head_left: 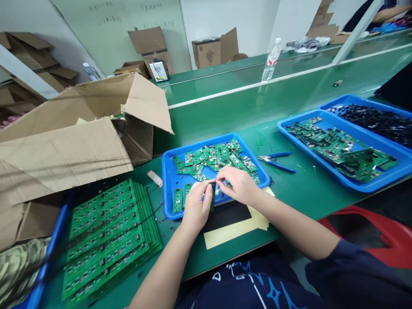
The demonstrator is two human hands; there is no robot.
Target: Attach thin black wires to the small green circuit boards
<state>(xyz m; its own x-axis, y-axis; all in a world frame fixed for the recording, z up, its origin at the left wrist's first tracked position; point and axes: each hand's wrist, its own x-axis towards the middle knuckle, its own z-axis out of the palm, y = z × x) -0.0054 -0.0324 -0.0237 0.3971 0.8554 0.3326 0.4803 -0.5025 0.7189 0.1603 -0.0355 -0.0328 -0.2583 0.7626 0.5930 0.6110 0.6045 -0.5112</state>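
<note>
Over the front edge of a blue tray [170, 184], my left hand [197, 204] is closed around a small green circuit board [212, 198], held on end and mostly hidden by the fingers. My right hand [240, 184] meets it at the board's upper end, thumb and fingertips pinched together. What sits in that pinch is too small to make out. Many small circuit boards [222, 154] lie heaped in the tray, and a couple stand apart at its left front. Below my hands are a black sheet [227, 218] and yellow paper [225, 235].
Stacked green board panels [103, 240] and a large open carton [64, 150] are at left. Blue-handled cutters [278, 161] lie right of the tray. Another blue tray [363, 187] holds circuit boards; behind it is a tray of black parts [376, 120]. A bottle [272, 62] stands on the ledge.
</note>
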